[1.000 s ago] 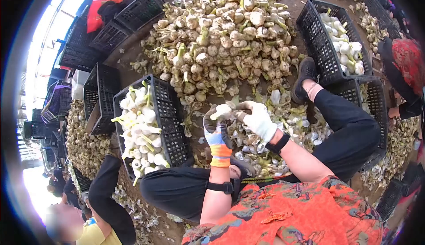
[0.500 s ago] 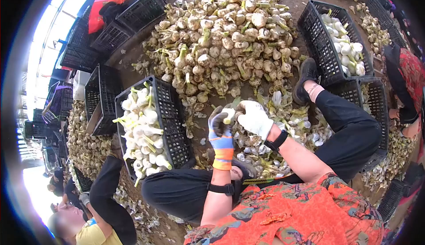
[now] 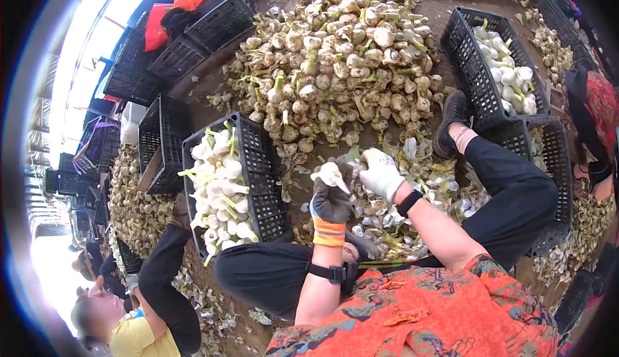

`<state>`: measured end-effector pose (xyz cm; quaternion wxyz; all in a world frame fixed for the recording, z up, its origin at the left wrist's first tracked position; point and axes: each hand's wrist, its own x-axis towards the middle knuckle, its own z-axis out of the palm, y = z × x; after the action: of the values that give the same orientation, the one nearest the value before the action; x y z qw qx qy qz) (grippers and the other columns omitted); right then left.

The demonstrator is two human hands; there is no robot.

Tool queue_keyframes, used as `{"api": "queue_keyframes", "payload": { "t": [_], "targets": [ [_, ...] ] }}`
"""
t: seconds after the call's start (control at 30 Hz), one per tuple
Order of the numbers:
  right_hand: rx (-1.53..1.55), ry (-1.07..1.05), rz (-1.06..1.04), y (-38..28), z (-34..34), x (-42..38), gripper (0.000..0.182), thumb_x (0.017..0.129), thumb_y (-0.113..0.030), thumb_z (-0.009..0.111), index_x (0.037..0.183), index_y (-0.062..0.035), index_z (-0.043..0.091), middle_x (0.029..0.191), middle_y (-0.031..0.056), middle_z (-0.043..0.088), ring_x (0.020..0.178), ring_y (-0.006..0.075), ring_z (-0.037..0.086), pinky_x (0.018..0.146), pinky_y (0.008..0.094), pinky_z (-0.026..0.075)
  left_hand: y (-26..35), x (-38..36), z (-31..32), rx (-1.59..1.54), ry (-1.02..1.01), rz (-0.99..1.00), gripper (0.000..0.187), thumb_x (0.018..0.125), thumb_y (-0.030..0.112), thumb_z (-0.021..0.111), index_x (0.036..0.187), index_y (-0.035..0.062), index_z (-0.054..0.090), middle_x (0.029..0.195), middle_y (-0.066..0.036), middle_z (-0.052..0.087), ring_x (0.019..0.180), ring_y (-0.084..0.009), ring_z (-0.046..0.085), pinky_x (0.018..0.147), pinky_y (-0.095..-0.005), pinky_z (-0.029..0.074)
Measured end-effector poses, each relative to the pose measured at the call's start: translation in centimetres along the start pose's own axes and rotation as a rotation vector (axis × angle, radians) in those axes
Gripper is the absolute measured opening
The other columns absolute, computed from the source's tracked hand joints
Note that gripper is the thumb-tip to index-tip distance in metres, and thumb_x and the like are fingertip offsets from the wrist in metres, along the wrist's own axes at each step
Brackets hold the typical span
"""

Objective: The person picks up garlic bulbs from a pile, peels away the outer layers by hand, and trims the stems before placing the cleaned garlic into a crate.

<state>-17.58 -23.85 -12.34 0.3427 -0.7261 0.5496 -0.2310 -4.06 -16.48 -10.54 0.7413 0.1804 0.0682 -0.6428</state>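
My left hand (image 3: 332, 203), in a dark-palmed glove with an orange and blue cuff, is closed around a garlic bulb (image 3: 330, 174). The bulb is white, and its stem end points down to the right. Just to the right, my right hand (image 3: 382, 175) in a white glove has its fingers curled together close to the bulb; what they pinch, if anything, is hidden. Under both hands, loose garlic skins (image 3: 412, 164) cover the ground. Beyond them rises a large heap of unpeeled, soil-stained garlic (image 3: 342, 60).
A black crate (image 3: 267, 192) of clean white garlic stands at my left. Another crate (image 3: 467, 77) with white garlic is at the far right, beside a lower crate (image 3: 554, 157). Stacked crates (image 3: 219, 19) stand back left. A person (image 3: 138, 337) sits at left, another (image 3: 596, 112) at right.
My left hand has turned, so the bulb now shows whole with its stem downward. My right hand has drawn slightly away to the right. The whole view has shifted a little.
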Motion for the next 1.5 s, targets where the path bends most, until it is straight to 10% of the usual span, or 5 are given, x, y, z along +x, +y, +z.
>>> {"api": "queue_keyframes", "payload": {
  "t": [0.3, 0.87, 1.03, 1.23, 1.5],
  "targets": [
    [0.691, -0.126, -0.082, -4.0, -1.5, -1.9, 0.038, 0.075, -0.005, 0.068, 0.111, 0.0, 0.06, 0.096, 0.0094, 0.065, 0.088, 0.0144, 0.061, 0.08, 0.0284, 0.048, 0.2, 1.1, -3.1, 0.221, -0.049, 0.071, 0.021, 0.092, 0.019, 0.054, 0.109, 0.0065, 0.056, 0.11, -0.008, 0.062, 0.102, -0.0236, 0.059, 0.089, -0.0395, 0.049],
    [-0.151, -0.272, 0.127, 7.0, 7.0, 11.2, 0.049, 0.076, -0.005, 0.053, 0.124, -0.0131, 0.053, 0.13, 0.0279, 0.044, 0.112, 0.0405, 0.051, 0.094, 0.0412, 0.044, 17.0, 5.1, 6.6, -0.256, -0.041, 0.337, 0.054, 0.088, 0.021, 0.061, 0.128, -0.0072, 0.041, 0.123, -0.02, 0.055, 0.113, -0.0369, 0.054, 0.096, -0.0447, 0.049],
    [0.056, -0.152, 0.413, 9.3, 9.6, 10.7, 0.047, 0.073, -0.01, 0.063, 0.119, -0.0012, 0.054, 0.118, 0.0244, 0.056, 0.11, 0.0373, 0.055, 0.093, 0.0395, 0.045, 13.3, 5.9, -0.1, 0.413, 0.008, 0.411, 0.055, 0.088, 0.024, 0.062, 0.133, 0.0029, 0.041, 0.127, -0.015, 0.053, 0.111, -0.0291, 0.056, 0.095, -0.0405, 0.048],
    [1.791, -0.404, 0.463, 0.4, 1.3, 1.9, 0.045, 0.086, -0.003, 0.059, 0.125, -0.0019, 0.035, 0.113, 0.0174, 0.059, 0.102, 0.0249, 0.061, 0.089, 0.039, 0.05, 0.2, 4.1, -2.3, 1.286, -0.109, 0.341, 0.057, 0.091, 0.009, 0.057, 0.142, 0.0037, 0.031, 0.141, -0.009, 0.04, 0.123, -0.0162, 0.043, 0.103, -0.025, 0.033],
    [1.094, -0.06, 0.089, -6.3, -4.8, -1.5, 0.025, 0.085, -0.022, 0.068, 0.101, -0.002, 0.065, 0.093, 0.0017, 0.066, 0.077, 0.0073, 0.06, 0.068, 0.0217, 0.047, -0.6, -0.7, 3.5, 1.205, -0.272, 0.549, 0.06, 0.073, -0.013, 0.06, 0.129, 0.0023, 0.045, 0.128, -0.009, 0.05, 0.115, -0.0193, 0.051, 0.098, -0.0303, 0.042]
  ]
}}
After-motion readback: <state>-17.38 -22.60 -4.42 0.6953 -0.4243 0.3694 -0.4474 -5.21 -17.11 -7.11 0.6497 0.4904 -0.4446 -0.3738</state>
